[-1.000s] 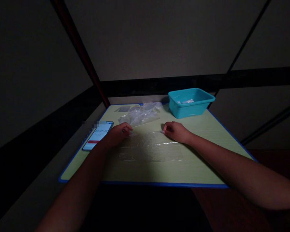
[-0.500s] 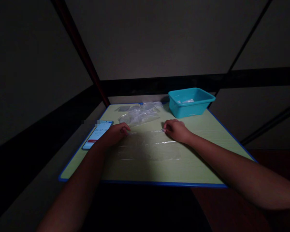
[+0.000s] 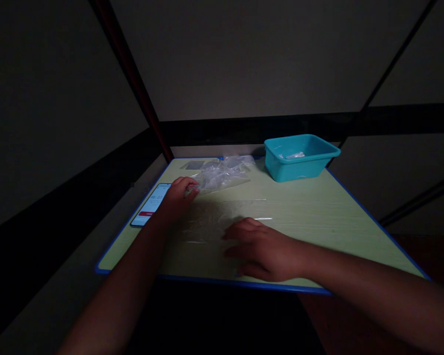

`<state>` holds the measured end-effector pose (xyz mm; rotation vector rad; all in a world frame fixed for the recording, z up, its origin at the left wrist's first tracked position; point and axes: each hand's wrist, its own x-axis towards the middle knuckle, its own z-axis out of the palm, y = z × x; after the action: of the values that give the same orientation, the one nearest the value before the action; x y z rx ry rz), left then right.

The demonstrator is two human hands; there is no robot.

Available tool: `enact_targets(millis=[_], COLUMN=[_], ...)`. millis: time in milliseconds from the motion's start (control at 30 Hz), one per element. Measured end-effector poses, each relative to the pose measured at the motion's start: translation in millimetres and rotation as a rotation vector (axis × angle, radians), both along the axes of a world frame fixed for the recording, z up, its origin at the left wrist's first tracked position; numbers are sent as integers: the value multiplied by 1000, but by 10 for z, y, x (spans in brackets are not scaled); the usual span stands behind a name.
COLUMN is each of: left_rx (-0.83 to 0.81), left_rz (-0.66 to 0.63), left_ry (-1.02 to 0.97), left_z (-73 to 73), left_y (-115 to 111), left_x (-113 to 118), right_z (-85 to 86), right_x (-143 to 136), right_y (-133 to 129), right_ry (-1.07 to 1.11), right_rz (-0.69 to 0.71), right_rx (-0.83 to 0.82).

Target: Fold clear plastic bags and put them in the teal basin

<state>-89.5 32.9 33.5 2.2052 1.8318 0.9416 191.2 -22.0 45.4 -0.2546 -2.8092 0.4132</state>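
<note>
A clear plastic bag (image 3: 210, 222) lies flat on the table, its edges showing as thin bright lines. My right hand (image 3: 262, 251) is over the bag's near right part, its fingers spread and holding nothing. Whether those fingertips touch the film I cannot tell. Beyond the bag's far left corner is my left hand (image 3: 181, 192), thumb and fingers apart with nothing visible between them. Close to its fingertips spreads a crumpled pile of clear plastic bags (image 3: 225, 172).
A phone (image 3: 151, 204) with a lit screen lies at the table's left edge, partly behind my left hand. At the back right stands a turquoise basin (image 3: 298, 170) with some clear plastic inside. The table (image 3: 318, 222) has a blue rim, and a wall rises behind it.
Both hands have let go of the bag's far edge. My right hand has come nearer and opened out; my left has shifted slightly away toward the pile. The view has turned slightly left.
</note>
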Motion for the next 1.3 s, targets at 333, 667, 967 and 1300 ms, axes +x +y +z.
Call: enact_targets(millis=[333,667,967,1300], left_rx=[44,-41,-443,-587], left_rz=[-48,-335,-486,-544], left_ry=[-19,-58,-59,27], left_z=[32,146,248,228], left_y=[-35,-128,-256,-244], left_x=[41,97,196,168], right_z=[-110,-127,-102,-137], right_x=[-26,-58,-32,-27], right_y=[0,0,121,169], right_ry=[-110,-106,45,111], right_rz=[-60,-69,-166,-219], right_rx=[-15,-31,-315,-457])
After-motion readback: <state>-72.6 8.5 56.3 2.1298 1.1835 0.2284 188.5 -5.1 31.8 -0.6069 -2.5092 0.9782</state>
